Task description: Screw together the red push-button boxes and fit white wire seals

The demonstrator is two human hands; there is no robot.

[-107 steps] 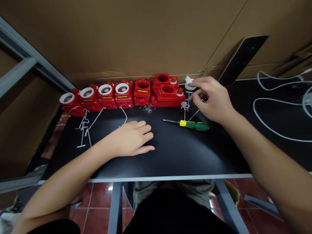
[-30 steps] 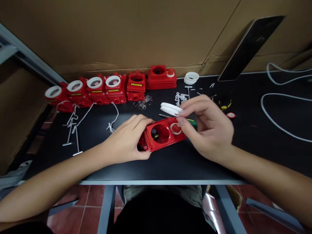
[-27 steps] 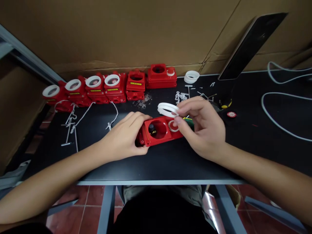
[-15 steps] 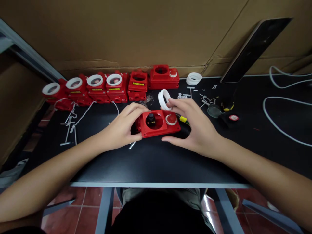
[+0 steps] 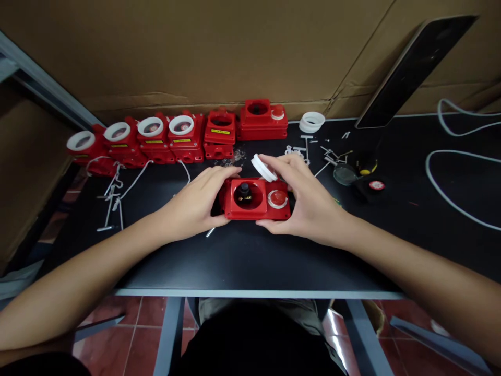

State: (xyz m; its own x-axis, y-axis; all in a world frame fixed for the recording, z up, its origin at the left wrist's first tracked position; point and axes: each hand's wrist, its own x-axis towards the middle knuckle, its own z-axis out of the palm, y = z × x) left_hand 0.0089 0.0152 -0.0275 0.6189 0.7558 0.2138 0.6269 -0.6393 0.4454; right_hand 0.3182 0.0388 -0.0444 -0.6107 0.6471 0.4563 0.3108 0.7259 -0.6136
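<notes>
On the black table in front of me lies a red box [image 5: 248,207] with a round opening and a red button [image 5: 278,198] to its right. A black part [image 5: 245,191] shows inside the opening. My left hand [image 5: 203,201] grips the box's left end between thumb and fingers. With its fingers, my right hand [image 5: 301,196] holds a white ring [image 5: 263,168], tilted above the back of the box. The right thumb rests at the box's front edge. A metal rod [image 5: 210,232] pokes out near my left thumb.
Several red boxes [image 5: 186,140] stand in a row at the back, some with white rings. Stacked white rings [image 5: 312,121] sit at the back right. T-handled tools [image 5: 105,222] on cords lie left; a round glass disc [image 5: 344,174] and white cable [image 5: 430,183] lie right.
My right hand has moved left and closer to the box, its thumb now at the front edge. The white ring has tipped flatter over the box. My left hand keeps its grip.
</notes>
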